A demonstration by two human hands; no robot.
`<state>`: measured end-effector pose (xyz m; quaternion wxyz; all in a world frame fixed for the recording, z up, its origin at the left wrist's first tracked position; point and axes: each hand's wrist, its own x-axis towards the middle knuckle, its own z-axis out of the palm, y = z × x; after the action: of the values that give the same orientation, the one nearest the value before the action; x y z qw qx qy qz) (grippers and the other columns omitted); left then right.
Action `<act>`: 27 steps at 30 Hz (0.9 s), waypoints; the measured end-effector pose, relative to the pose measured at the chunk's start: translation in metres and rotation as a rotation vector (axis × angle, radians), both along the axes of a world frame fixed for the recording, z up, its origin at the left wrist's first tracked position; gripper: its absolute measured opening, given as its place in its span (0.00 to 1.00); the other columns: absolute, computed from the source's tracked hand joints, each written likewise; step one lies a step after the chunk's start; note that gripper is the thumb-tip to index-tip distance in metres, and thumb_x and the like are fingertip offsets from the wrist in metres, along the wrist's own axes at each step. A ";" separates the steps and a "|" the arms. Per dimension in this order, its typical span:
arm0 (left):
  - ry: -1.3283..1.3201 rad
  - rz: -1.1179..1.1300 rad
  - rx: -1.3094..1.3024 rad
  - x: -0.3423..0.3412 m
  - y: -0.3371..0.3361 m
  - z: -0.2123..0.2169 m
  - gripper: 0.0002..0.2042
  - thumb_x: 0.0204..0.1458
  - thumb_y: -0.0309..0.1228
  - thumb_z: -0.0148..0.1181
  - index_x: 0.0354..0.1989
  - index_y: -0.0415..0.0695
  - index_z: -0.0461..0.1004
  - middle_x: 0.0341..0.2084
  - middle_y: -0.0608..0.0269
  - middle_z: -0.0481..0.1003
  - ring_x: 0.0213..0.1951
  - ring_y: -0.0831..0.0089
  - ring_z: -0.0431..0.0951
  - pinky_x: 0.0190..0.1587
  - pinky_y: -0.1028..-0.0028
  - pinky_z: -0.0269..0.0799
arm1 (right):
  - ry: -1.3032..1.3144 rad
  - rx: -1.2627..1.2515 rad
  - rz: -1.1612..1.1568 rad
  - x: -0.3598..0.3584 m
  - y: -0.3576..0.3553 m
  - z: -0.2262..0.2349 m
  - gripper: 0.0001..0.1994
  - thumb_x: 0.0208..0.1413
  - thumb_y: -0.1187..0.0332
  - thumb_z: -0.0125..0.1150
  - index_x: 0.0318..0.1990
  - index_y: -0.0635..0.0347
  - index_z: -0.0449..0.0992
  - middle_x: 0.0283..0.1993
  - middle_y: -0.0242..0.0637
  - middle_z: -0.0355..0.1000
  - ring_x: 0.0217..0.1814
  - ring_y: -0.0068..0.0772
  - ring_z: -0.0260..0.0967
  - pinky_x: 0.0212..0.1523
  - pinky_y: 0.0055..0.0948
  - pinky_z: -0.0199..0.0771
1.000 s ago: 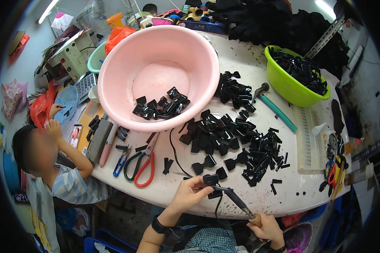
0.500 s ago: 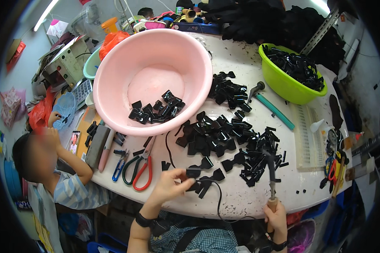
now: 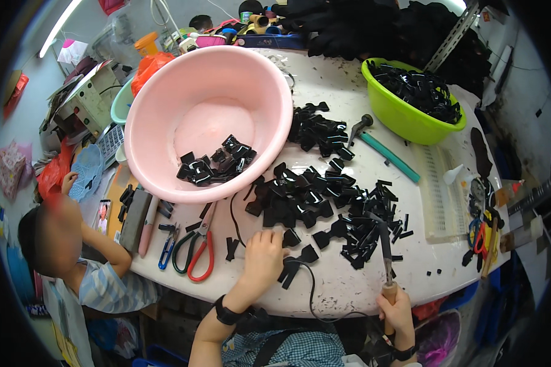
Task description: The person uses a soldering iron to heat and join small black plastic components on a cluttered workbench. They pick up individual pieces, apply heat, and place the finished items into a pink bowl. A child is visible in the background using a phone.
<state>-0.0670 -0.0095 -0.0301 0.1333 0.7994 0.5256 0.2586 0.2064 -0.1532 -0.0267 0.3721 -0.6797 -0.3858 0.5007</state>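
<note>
My left hand (image 3: 261, 257) rests on the white table (image 3: 337, 287) with its fingers on a small black bow-shaped piece (image 3: 294, 268) near the front edge. My right hand (image 3: 397, 309) grips the wooden handle of a thin corded iron tool (image 3: 386, 248), whose tip points up into the pile of black pieces (image 3: 324, 202). A black cord (image 3: 312, 293) loops between my hands. The large pink basin (image 3: 208, 119) behind my left hand holds several black pieces.
A green bowl (image 3: 404, 119) full of black pieces stands at the back right. A hammer with a teal handle (image 3: 386, 153) lies beside it. Red-handled scissors (image 3: 201, 254) and blue snips (image 3: 167, 254) lie at the left. Another person (image 3: 61, 244) sits at the table's left side.
My left hand has set a black piece down on the table. My right hand swung the tool from slanting left to upright, its tip now in the pile.
</note>
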 end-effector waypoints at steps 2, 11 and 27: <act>0.116 0.031 0.045 0.006 -0.001 -0.007 0.16 0.33 0.24 0.60 0.33 0.35 0.68 0.26 0.55 0.68 0.32 0.58 0.67 0.34 0.65 0.63 | -0.015 -0.011 -0.006 -0.001 0.001 0.001 0.06 0.46 0.72 0.55 0.28 0.63 0.65 0.15 0.29 0.62 0.12 0.17 0.59 0.13 0.18 0.60; -0.171 -0.153 0.059 0.035 -0.001 0.021 0.11 0.36 0.20 0.52 0.32 0.37 0.66 0.26 0.55 0.65 0.30 0.59 0.67 0.31 0.66 0.64 | 0.021 0.007 -0.064 0.001 -0.002 -0.005 0.06 0.46 0.72 0.55 0.28 0.63 0.65 0.16 0.29 0.63 0.12 0.17 0.60 0.14 0.18 0.61; 0.000 -0.629 0.054 0.102 0.036 -0.009 0.05 0.34 0.21 0.52 0.23 0.40 0.69 0.26 0.61 0.64 0.30 0.65 0.70 0.26 0.70 0.69 | 0.075 0.051 -0.169 -0.002 -0.004 -0.006 0.07 0.46 0.72 0.56 0.28 0.64 0.64 0.16 0.30 0.63 0.12 0.17 0.59 0.13 0.18 0.61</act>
<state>0.0348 0.0260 -0.0394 0.1853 0.9261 0.2454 0.2185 0.2043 -0.1567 -0.0324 0.4443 -0.6811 -0.3254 0.4825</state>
